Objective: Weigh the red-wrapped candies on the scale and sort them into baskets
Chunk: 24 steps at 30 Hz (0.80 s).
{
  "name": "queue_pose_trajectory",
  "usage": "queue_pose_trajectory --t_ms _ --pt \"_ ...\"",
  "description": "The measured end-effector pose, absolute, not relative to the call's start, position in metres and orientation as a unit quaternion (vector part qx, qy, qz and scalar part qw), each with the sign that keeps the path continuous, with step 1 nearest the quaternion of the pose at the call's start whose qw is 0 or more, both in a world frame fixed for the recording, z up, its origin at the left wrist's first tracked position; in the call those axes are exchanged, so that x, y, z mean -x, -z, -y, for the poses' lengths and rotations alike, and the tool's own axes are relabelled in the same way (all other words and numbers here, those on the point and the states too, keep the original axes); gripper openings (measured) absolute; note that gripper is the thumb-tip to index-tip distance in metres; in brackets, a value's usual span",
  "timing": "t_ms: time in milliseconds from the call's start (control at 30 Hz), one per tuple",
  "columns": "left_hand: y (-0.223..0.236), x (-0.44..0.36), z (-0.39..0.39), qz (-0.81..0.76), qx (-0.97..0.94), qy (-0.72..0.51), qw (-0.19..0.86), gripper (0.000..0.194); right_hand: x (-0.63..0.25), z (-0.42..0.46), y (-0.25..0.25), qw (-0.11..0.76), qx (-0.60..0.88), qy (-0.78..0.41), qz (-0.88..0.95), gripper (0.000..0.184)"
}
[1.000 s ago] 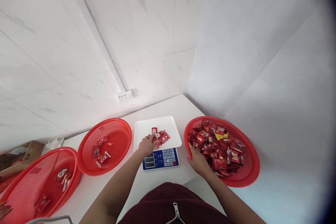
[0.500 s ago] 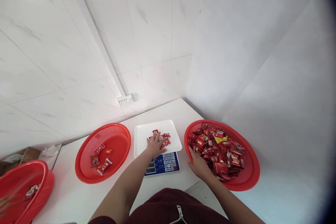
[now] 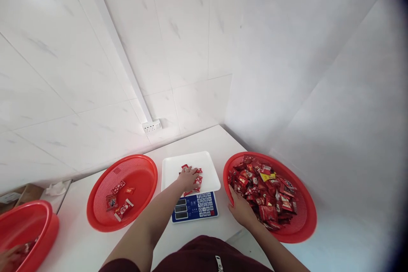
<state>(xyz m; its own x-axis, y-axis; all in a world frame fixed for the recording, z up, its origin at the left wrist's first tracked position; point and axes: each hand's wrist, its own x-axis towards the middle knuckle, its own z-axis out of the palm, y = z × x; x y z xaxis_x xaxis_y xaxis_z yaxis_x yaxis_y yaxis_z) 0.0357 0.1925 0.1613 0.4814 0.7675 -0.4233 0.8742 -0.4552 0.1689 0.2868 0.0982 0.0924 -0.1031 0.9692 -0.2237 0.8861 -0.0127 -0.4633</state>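
My left hand [image 3: 188, 178] is over a white weighing tray [image 3: 172, 165], its fingers curled around small red wrapped candies [image 3: 198, 182]. Several of these packets stick out around the fingers, and some are hidden beneath the palm. The tray sits on a blue digital scale [image 3: 194, 208] with a keypad and dark displays. At the right, my right hand [image 3: 241, 209] grips the near left rim of a red plastic basket [image 3: 306, 225]. That basket holds a large heap of red candy packets [image 3: 267, 212], with one yellow packet [image 3: 267, 176] on top.
Left of the scale stands a second red basket [image 3: 143, 195] with a few packets. Another red basket [image 3: 47, 229] is at the lower left, where another person's hand [image 3: 11, 258] reaches in. Cardboard boxes [image 3: 30, 195] lie behind it. Walls border the white table [image 3: 213, 140].
My left hand has gone from spread fingers to curled ones, drawing the packets nearer the tray's front edge. My right hand stays at the basket rim. The view has tilted up slightly.
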Motion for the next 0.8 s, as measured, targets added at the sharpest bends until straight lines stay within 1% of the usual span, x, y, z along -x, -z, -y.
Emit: queue_pose_trajectory --t_ms 67,200,267,333,433,500,567,700,800 --pt "-0.163 -0.026 -0.188 -0.491 -0.840 0.136 0.188 0.071 -0.287 -0.098 -0.093 0.073 0.663 -0.256 0.699 0.073" --pt "-0.167 -0.006 -0.179 -0.491 -0.832 0.138 0.217 0.099 -0.287 -0.098 -0.096 0.061 0.658 -0.252 0.707 0.073" --pt "-0.167 0.003 -0.176 -0.488 -0.829 0.149 0.226 0.104 -0.287 -0.098 -0.097 0.057 0.654 -0.250 0.712 0.072" --pt "-0.164 0.008 -0.174 -0.496 -0.826 0.149 0.221 0.099 -0.287 -0.098 -0.098 0.052 0.653 -0.247 0.714 0.072" --pt "-0.160 0.009 -0.173 -0.525 -0.816 0.130 0.204 0.083 -0.287 -0.098 -0.098 0.051 0.656 -0.246 0.712 0.071" --pt "-0.159 0.005 -0.172 -0.535 -0.813 0.122 0.197 0.076 -0.287 -0.098 -0.097 0.051 0.658 -0.247 0.709 0.072" --pt "-0.160 0.000 -0.172 -0.538 -0.812 0.117 0.194 0.078 -0.287 -0.098 -0.096 0.055 0.659 -0.247 0.708 0.072" --pt "-0.160 -0.017 -0.174 -0.522 -0.825 0.100 0.192 0.092 -0.287 -0.098 -0.095 0.066 0.660 -0.250 0.705 0.072" --pt "-0.155 -0.030 -0.178 -0.515 -0.829 0.103 0.192 0.096 -0.287 -0.098 -0.094 0.067 0.656 -0.252 0.708 0.073"
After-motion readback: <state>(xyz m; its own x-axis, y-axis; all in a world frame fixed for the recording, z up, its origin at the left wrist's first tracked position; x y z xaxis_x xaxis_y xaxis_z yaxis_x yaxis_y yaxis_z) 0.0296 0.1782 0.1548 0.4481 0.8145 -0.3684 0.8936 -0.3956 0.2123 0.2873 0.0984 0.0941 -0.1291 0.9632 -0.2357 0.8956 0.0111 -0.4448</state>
